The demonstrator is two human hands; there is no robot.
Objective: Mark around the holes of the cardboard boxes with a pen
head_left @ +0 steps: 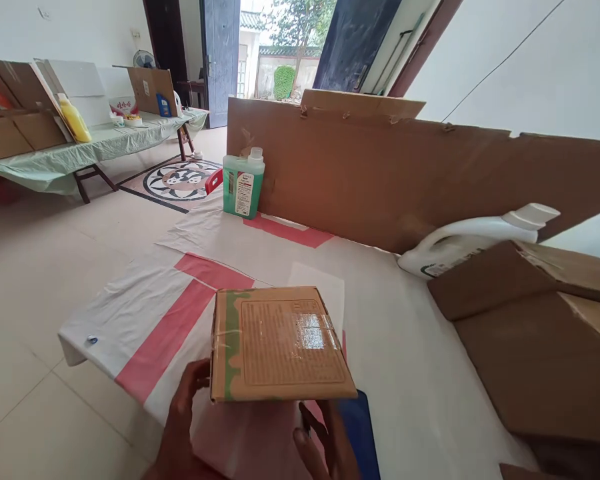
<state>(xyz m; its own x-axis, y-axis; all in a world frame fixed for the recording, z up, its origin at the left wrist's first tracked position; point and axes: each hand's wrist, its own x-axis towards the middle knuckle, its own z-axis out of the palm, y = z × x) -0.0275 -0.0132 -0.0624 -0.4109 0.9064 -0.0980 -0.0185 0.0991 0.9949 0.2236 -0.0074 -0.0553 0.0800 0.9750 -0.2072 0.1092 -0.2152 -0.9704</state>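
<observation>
A brown cardboard box (pixel 280 343) with a green strip and printed text is in front of me, clear tape shining on its top. My left hand (pixel 184 407) is at its left side, fingers curled against the near left corner. Below the near right edge is my right hand (pixel 327 440), its fingers bent and partly hidden by the box. A small dark and grey item shows between thumb and fingers, too little of it to name. Whether the box rests on the table or is lifted, I cannot tell. Part of a blue flat object (pixel 359 433) shows beside my right hand.
A white and red cloth (pixel 375 313) covers the table. A green liquid jug (pixel 244 187) stands by a cardboard panel (pixel 340 173). At right, a white detergent bottle (pixel 465 243) leans over an opened carton (pixel 520 347). Another table (pixel 125 143) with bottles and boxes stands left.
</observation>
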